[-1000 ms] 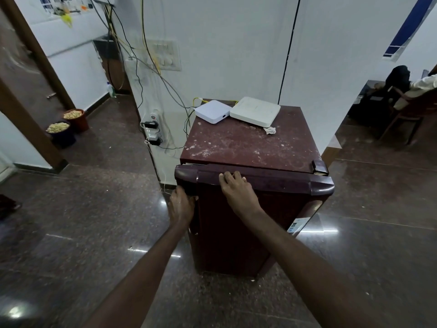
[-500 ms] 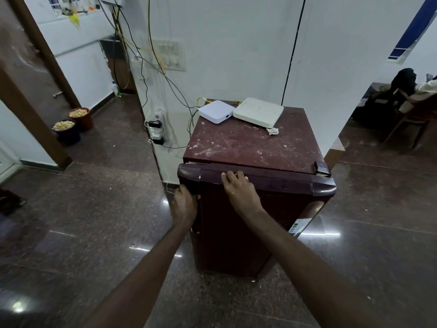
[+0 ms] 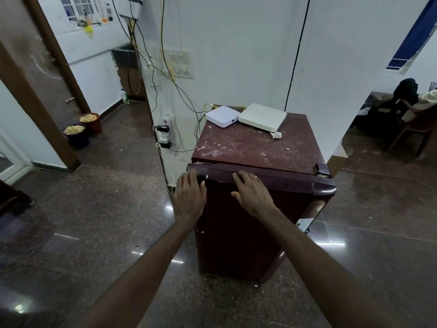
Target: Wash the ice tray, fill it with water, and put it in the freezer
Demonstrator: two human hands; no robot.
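A small maroon fridge point(image 3: 255, 147) stands against the white wall, with its door point(image 3: 236, 233) facing me. The door looks shut or nearly so, with a thin gap at its top left corner. My left hand point(image 3: 189, 197) lies on the door's top left corner, fingers fairly straight. My right hand point(image 3: 253, 192) rests flat on the door's top rim near the middle, thumb down the front. No ice tray is in view.
Two white boxes point(image 3: 222, 117) point(image 3: 262, 117) and a paper scrap sit on the fridge top. A power strip with plugs and cables point(image 3: 164, 133) hangs on the wall to the left. Two filled buckets point(image 3: 75, 134) stand by a doorway. A person sits in a chair point(image 3: 411, 100) at right.
My left hand has slid up from the door's left side edge to its top left corner. My right hand stays on the top rim. My view has shifted slightly.
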